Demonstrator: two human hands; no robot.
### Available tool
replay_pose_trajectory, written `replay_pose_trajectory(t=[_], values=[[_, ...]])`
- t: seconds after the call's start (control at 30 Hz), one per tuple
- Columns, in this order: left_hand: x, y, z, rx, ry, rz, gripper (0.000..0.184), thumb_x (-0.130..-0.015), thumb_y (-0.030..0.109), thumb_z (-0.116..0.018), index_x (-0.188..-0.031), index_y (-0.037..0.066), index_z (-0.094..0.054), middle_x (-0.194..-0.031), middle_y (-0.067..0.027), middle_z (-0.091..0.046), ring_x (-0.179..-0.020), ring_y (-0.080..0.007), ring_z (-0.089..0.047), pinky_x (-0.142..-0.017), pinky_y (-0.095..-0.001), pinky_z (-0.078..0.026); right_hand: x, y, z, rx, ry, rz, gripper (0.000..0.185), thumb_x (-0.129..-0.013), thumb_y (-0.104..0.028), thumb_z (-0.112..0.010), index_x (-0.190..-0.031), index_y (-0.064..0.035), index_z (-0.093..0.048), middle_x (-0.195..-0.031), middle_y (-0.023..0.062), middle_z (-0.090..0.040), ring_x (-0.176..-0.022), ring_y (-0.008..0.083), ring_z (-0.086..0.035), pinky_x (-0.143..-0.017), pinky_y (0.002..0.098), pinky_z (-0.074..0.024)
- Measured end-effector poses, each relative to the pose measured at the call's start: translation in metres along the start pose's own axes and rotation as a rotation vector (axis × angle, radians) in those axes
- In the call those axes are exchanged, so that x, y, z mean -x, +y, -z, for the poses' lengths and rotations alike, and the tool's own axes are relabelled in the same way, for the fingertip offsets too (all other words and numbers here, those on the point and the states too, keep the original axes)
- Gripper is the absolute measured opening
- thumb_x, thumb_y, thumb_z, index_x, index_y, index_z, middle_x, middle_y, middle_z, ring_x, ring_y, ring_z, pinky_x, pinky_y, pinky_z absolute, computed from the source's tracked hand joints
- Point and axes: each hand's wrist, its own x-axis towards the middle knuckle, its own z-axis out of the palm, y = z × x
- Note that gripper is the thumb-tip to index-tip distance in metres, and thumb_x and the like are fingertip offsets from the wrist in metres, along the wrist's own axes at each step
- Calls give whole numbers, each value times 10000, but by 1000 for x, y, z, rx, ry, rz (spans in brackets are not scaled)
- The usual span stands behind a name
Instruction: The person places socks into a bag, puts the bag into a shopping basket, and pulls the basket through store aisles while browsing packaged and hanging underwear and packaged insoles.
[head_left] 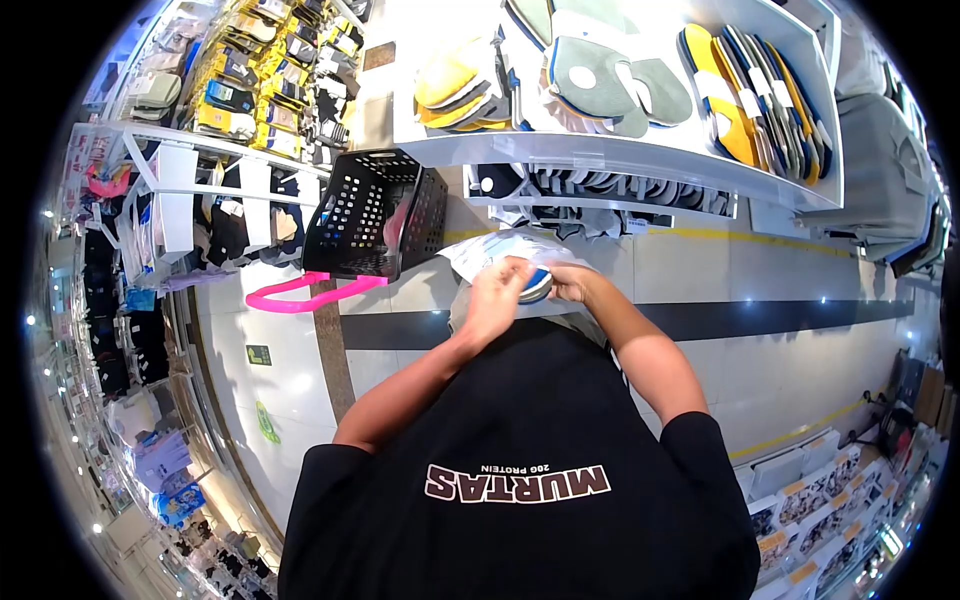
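Note:
In front of my chest, a small stack of insoles [537, 287] with blue, white and grey layers shows its rounded end between my hands. My left hand [493, 298] is closed round the left side of the stack. On the other side, my right hand [572, 283] has its fingers bent in a pinch beside the insoles, at the edge of a crinkled, whitish plastic bag [505, 248]. The bag spreads out just beyond both hands. Part of the stack is hidden behind my fingers.
A black perforated shopping basket [345, 222] with a pink handle [315, 292] stands to the left. Ahead is a white display bin [620, 150] holding several insoles [593, 78]. Sock racks [270, 75] rise at the upper left; boxed goods [810, 490] line the lower right.

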Motion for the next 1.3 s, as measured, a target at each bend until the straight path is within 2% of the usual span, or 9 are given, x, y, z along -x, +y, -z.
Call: replay_pose_trajectory(t=[0.2,0.3,0.47,0.53,0.57,0.63,0.93,1.13,1.3], values=[[-31,-21,32,348,216,127,192,-1001,161,-593,-1012,-16,-668,-900,-49,-696,-786,-81,-626,-724,-240,-504,81,-35,-66,685,250,125,835,-846,-619,-643,-1396,-9,-494,-1050,123,-680,-652,166,-649,-553,290,-540],[-35,-19,37,413,251,162,169,-992,152,-603,-1003,-3,-672,-921,-46,-690,-789,-80,-624,-714,-240,-501,103,-28,-71,1005,265,434,709,-851,-509,-709,-1280,42,-584,-825,73,-659,-764,141,-622,-722,288,-481],[-37,0,50,423,253,169,144,-966,145,-634,-954,8,-678,-822,1,-651,-719,-55,-560,-636,-222,-440,131,-17,-90,761,175,566,449,-906,-233,-721,-1250,26,-593,-826,18,-646,-746,90,-602,-668,255,-479],[-37,20,69,393,305,139,147,-955,147,-654,-910,10,-683,-728,49,-594,-623,-24,-458,-545,-213,-360,145,-20,-109,328,147,498,335,-943,-195,-677,-1206,3,-617,-826,34,-656,-702,89,-617,-587,230,-477],[-37,18,92,254,309,107,132,-961,134,-629,-912,27,-688,-808,7,-652,-697,-48,-567,-624,-206,-440,146,-17,-113,237,188,552,286,-955,-179,-656,-1182,-8,-625,-819,43,-659,-674,92,-621,-550,221,-470],[-29,46,137,222,323,125,143,-963,160,-629,-894,52,-693,-764,28,-627,-633,-39,-518,-552,-200,-392,142,-18,-114,106,264,640,215,-971,-157,-628,-1132,-16,-637,-792,62,-660,-604,97,-611,-498,209,-454],[-43,106,279,292,472,-11,155,-960,211,-644,-941,58,-657,-844,-8,-660,-696,-80,-605,-615,-238,-489,103,-32,-110,339,299,573,227,-947,-164,-654,-1121,-20,-640,-818,37,-660,-645,79,-595,-523,210,-434],[-89,57,373,246,506,42,116,-942,143,-640,-853,72,-663,-715,28,-602,-582,-58,-516,-507,-229,-392,64,-13,-108,498,455,517,295,-926,-202,-663,-1154,-20,-618,-829,39,-658,-647,94,-598,-519,225,-445],[-159,-75,430,43,604,62,137,-916,180,-656,-837,72,-689,-676,37,-584,-553,-55,-479,-488,-248,-363,26,10,-125,562,596,416,311,-929,-203,-665,-1179,-29,-602,-837,38,-660,-639,96,-607,-506,230,-457]])
